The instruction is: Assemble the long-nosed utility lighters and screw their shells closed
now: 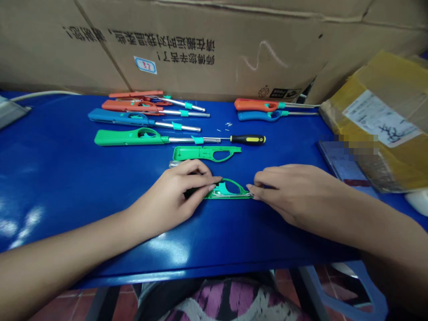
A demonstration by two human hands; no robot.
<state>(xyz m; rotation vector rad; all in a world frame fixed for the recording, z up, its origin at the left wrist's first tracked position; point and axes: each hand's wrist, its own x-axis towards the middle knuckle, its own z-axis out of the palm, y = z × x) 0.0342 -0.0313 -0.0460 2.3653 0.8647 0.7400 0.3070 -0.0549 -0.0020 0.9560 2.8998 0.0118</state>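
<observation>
A green lighter half-shell (234, 196) lies low on the blue table, with a teal trigger (220, 188) and a thin wire inside it. My left hand (183, 187) pinches its left part between thumb and fingers, hiding that end. At the other end, my right hand (284, 189) has thumb and fingertips closed on the tip of the shell by the wire. Just beyond lies a second green half-shell (194, 154), its inner side up. A silvery piece (174, 164) shows partly behind my left hand.
Behind are a green lighter (130, 137), a blue lighter (117, 117), orange lighters (130, 105) and a screwdriver (249, 140). Two more lighters, orange (254, 104) and blue (256, 116), lie right. A cardboard wall (187, 26) closes the back; a taped box (384, 120) stands right.
</observation>
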